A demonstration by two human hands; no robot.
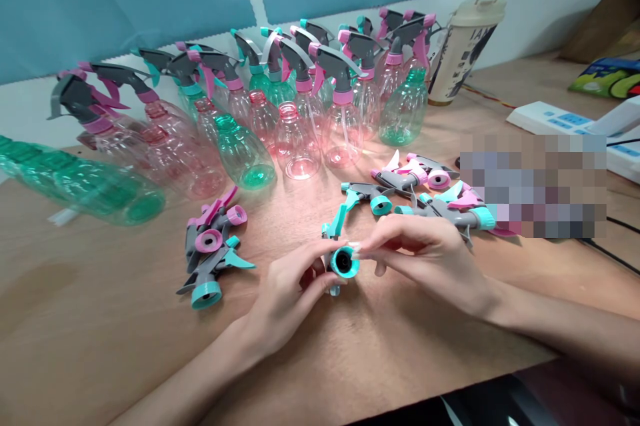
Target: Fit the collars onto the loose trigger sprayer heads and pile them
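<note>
My left hand grips a grey and teal trigger spray head, its round teal collar facing me with the dark opening showing. At the collar's right rim my right hand has thumb and forefinger pinched together. Something small and pale shows at those fingertips, but I cannot tell whether it is a held piece or a nail. Left of my hands lies a small group of loose spray heads, one with a teal collar and others with pink ones. More loose spray heads lie beyond my right hand.
Pink and green clear bottles stand at the back, several with spray heads fitted. Nested green bottles lie at the left. A lidded cup and a white power strip are at the right, near a blurred patch.
</note>
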